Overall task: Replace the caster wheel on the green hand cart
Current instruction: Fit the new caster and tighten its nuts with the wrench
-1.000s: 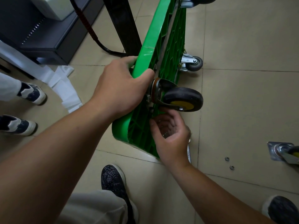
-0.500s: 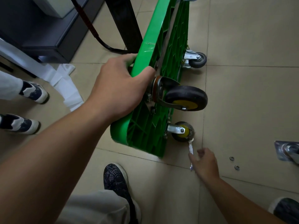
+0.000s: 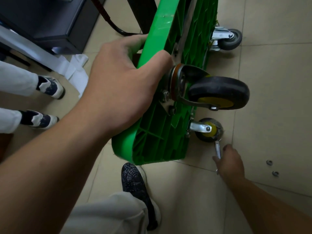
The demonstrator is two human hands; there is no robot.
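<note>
Left hand (image 3: 118, 81) grips the green cart (image 3: 156, 31). Right hand (image 3: 231, 162), lower right, covers the wrench (image 3: 217, 149), which points up-frame toward the small caster (image 3: 210, 130); its grip is unclear.

Tiled floor (image 3: 278, 98) with wrench (image 3: 218, 150), two washers (image 3: 269, 162)

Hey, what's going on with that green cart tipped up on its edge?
A person has the green cart tipped on edge. Their left hand grips its rim beside a large black caster wheel on the underside. Their right hand is down at the floor, fingers curled over a wrench lying by a smaller wheel. Two small nuts lie loose nearby.
</note>
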